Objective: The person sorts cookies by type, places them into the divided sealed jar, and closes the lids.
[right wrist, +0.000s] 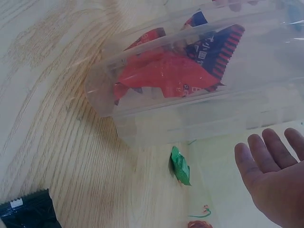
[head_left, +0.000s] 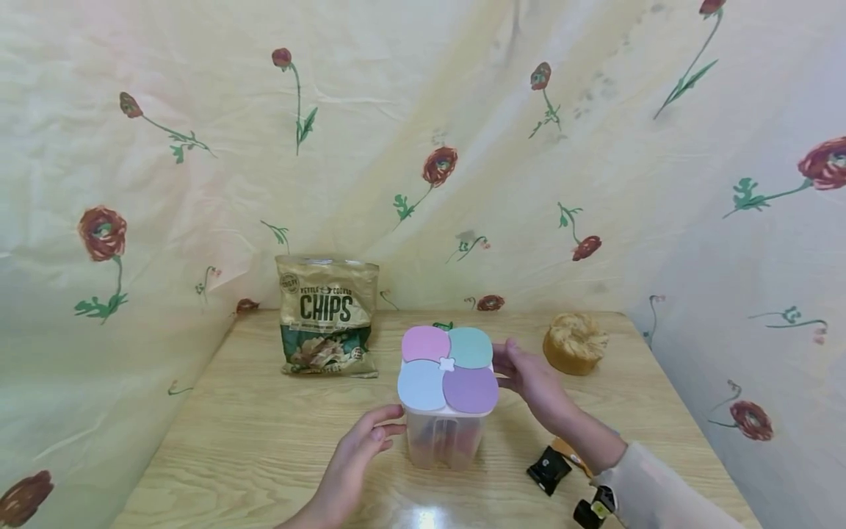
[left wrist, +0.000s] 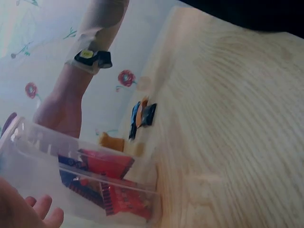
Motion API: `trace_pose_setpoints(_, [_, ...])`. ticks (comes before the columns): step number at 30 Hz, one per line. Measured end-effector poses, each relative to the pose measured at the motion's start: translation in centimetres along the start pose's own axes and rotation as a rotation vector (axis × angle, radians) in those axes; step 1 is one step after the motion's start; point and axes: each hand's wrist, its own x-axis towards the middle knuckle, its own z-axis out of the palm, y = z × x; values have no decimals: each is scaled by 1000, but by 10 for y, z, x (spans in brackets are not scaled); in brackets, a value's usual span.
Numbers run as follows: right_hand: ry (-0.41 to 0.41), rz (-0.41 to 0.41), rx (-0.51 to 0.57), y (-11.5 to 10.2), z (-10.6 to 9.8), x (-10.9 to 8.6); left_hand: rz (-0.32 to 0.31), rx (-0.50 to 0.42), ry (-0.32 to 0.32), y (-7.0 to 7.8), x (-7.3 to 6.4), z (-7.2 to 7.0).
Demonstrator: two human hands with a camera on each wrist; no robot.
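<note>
A clear plastic container stands upright on the table in front of me, its lid divided into pink, mint, pale blue and purple sections. Red packets and a dark blue packet lie inside near its bottom. My left hand is at the container's left side, fingers loosely bent, near the lid's edge. On the opposite side, my right hand has its fingers extended beside the lid. Whether the fingertips touch the container I cannot tell. Neither hand grips anything.
A bag of chips stands at the back left, and a round bread-like item at the back right. A small black packet and an orange packet lie near my right forearm. Behind the container is a green packet.
</note>
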Motion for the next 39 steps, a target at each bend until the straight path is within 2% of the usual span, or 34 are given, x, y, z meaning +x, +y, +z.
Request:
trace_pose_setpoints(2, [7, 6, 9, -1, 1, 0, 2, -26, -30, 0, -2, 1])
trace_pose_setpoints(5, [13, 15, 12, -3, 2, 0, -1, -47, -30, 0, -3, 4])
trace_pose_setpoints(14, [-5, 22, -4, -4, -2, -2, -5, -24, -38, 1, -3, 3])
trace_pose_setpoints(19, [-32, -7, -10, -4, -5, -10, 55, 37, -43, -2, 2, -1])
trace_pose_setpoints(25, [0, 1, -15, -4, -7, -25, 55, 49, -55, -2, 14, -7])
trace_pose_setpoints(30, [-5, -49, -7, -1, -9, -40, 48, 9, -92, -2, 29, -14])
trace_pose_setpoints(35, [-61, -111, 20, 2, -9, -55, -15, -6, -125, -2, 42, -22])
trace_pose_setpoints(39, [-88, -91, 45, 0, -6, -64, -54, -37, -146, 0, 52, -26])
